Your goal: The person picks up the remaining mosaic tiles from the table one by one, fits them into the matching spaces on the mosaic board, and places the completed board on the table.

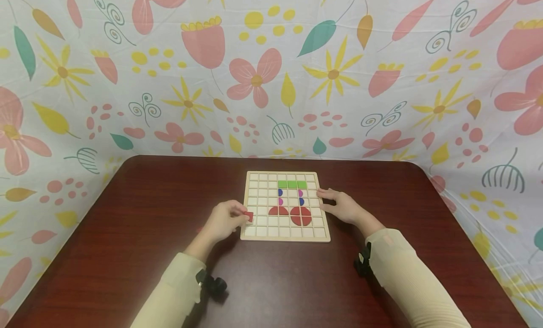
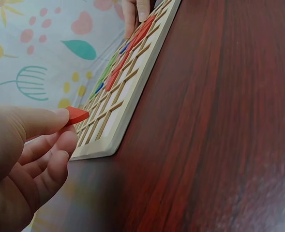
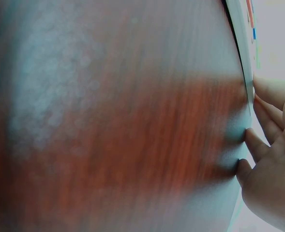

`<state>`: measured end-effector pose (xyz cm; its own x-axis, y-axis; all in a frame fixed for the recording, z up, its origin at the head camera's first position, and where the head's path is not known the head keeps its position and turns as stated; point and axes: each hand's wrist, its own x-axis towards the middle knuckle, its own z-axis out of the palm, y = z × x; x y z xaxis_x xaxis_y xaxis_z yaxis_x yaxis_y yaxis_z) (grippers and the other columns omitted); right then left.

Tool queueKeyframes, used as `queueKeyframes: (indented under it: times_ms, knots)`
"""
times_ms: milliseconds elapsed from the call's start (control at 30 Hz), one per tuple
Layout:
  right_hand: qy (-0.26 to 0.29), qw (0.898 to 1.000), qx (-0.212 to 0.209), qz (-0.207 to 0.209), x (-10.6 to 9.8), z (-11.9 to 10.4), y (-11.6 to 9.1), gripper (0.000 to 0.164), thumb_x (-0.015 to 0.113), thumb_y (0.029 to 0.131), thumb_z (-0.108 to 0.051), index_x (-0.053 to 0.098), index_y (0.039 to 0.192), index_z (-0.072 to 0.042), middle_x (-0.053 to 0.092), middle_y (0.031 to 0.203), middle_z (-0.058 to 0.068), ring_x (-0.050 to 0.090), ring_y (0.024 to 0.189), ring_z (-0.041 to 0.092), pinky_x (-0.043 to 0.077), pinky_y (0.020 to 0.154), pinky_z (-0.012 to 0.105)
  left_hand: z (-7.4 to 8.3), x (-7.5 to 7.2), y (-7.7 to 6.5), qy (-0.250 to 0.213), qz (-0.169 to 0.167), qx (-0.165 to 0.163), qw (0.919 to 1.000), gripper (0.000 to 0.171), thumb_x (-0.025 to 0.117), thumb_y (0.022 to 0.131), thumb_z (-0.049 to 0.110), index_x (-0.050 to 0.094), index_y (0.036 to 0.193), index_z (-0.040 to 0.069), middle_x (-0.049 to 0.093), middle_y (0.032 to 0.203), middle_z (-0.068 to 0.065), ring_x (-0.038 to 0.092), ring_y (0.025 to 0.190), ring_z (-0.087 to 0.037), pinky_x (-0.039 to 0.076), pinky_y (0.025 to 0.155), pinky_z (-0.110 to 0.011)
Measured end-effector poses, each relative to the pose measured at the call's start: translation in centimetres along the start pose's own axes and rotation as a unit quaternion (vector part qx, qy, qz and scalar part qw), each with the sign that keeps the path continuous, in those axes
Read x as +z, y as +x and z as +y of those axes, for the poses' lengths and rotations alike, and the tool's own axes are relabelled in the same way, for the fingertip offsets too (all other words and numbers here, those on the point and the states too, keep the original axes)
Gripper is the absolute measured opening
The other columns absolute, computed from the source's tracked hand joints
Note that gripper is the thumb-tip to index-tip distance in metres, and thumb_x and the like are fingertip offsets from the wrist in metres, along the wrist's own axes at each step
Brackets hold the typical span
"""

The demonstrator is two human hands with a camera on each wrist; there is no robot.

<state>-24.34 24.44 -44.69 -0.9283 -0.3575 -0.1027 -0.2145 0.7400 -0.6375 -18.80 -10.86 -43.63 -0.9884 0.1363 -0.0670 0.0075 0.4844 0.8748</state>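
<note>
A square wooden grid board (image 1: 261,232) with white cells lies on the dark table. My left hand (image 1: 224,220) pinches a small red piece (image 2: 77,115) between thumb and fingers, over the board's left edge. My right hand (image 1: 344,206) rests at the board's right edge, its fingers fairly straight and touching the rim. On the grid sit a row of green squares (image 1: 292,184), small blue and pink half-round pieces, a red half circle (image 1: 278,211) and a full red circle (image 1: 300,216) made of quarter pieces.
The glossy brown table (image 1: 280,281) spreads around the board. Behind it hangs a white cloth (image 1: 271,83) printed with flowers and leaves. A bit of red (image 1: 199,229) shows on the table beside my left wrist, mostly hidden.
</note>
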Motion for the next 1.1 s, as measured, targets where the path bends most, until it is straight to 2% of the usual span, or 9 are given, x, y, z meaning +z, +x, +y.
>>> queueKeyframes:
  times_ms: [167, 433, 633, 867, 1100]
  knots:
    - [0.001, 1.000, 0.002, -0.001, 0.0, 0.0, -0.1, 0.051, 0.059, 0.093, -0.020, 0.045, 0.139, -0.005, 0.038, 0.148, 0.017, 0.019, 0.141, 0.043, 0.023, 0.110, 0.059, 0.3, 0.4, 0.0, 0.011, -0.009, 0.020, 0.9997, 0.009, 0.071, 0.081, 0.007, 0.066, 0.088, 0.007, 0.071, 0.080, -0.006, 0.057, 0.053, -0.017, 0.047, 0.048, -0.027]
    - [0.002, 1.000, 0.016, -0.003, 0.1, 0.1, -0.1, 0.051, 0.059, 0.093, -0.020, 0.044, 0.140, -0.007, 0.037, 0.149, 0.014, 0.018, 0.142, 0.041, 0.023, 0.111, 0.058, 0.6, 1.1, 0.3, 0.035, -0.013, 0.030, 0.9989, 0.011, 0.074, 0.079, 0.011, 0.067, 0.087, 0.007, 0.069, 0.079, -0.004, 0.061, 0.069, -0.013, 0.049, 0.060, -0.025]
    - [0.000, 1.000, 0.010, -0.005, 0.1, 0.0, -0.1, 0.051, 0.059, 0.093, -0.020, 0.044, 0.140, -0.007, 0.038, 0.149, 0.014, 0.018, 0.142, 0.041, 0.023, 0.111, 0.058, 0.7, 1.4, 0.5, 0.043, -0.021, 0.030, 0.9984, 0.012, 0.075, 0.079, 0.013, 0.067, 0.087, 0.009, 0.067, 0.079, -0.004, 0.060, 0.072, -0.014, 0.049, 0.064, -0.026]
    - [0.000, 1.000, 0.011, -0.004, 0.1, -0.1, 0.0, 0.052, 0.060, 0.093, -0.021, 0.044, 0.140, -0.006, 0.038, 0.148, 0.015, 0.019, 0.142, 0.042, 0.023, 0.111, 0.058, 0.7, 2.0, 0.6, 0.043, -0.030, 0.069, 0.9963, 0.012, 0.073, 0.079, 0.009, 0.065, 0.088, 0.006, 0.066, 0.076, -0.004, 0.059, 0.069, -0.012, 0.049, 0.059, -0.024]
    - [-0.008, 1.000, 0.005, -0.003, 0.0, -0.2, 0.0, 0.052, 0.060, 0.093, -0.021, 0.044, 0.140, -0.006, 0.038, 0.148, 0.017, 0.019, 0.141, 0.043, 0.024, 0.110, 0.059, 1.1, 2.4, 1.0, 0.045, -0.035, 0.061, 0.9965, 0.011, 0.074, 0.079, 0.012, 0.066, 0.086, 0.008, 0.068, 0.077, -0.005, 0.060, 0.069, -0.013, 0.049, 0.060, -0.025]
